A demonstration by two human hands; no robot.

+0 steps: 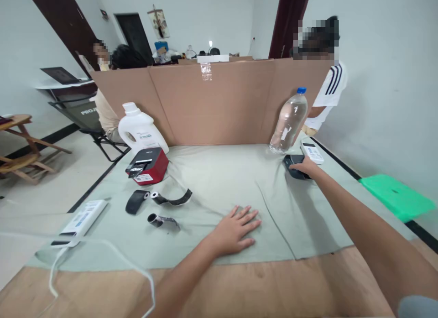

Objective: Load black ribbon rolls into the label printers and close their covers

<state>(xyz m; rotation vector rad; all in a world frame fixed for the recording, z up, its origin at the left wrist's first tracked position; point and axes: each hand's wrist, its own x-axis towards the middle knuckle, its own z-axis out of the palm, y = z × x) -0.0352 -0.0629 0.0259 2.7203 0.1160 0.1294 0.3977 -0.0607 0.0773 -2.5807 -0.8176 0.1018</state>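
Note:
My left hand (236, 230) lies flat on the pale green cloth (222, 181) with fingers spread, holding nothing. My right hand (305, 166) reaches far right and rests on a dark handheld device (293, 164) lying on the cloth, its fingers curled over the top of it. A clear plastic water bottle (289, 122) with a blue cap leans just behind that device. A white remote (311, 153) lies right of it. To the left of my left hand lie two black ribbon rolls, one (171, 199) partly unwound and another (163, 221) nearer me.
A red and black label printer (148, 166) sits at the left with a white detergent jug (141, 130) behind it. A black flat piece (134, 201), a white power strip (84, 219) with cable, a cardboard screen (212, 103), a green board (397, 195). People sit beyond the screen.

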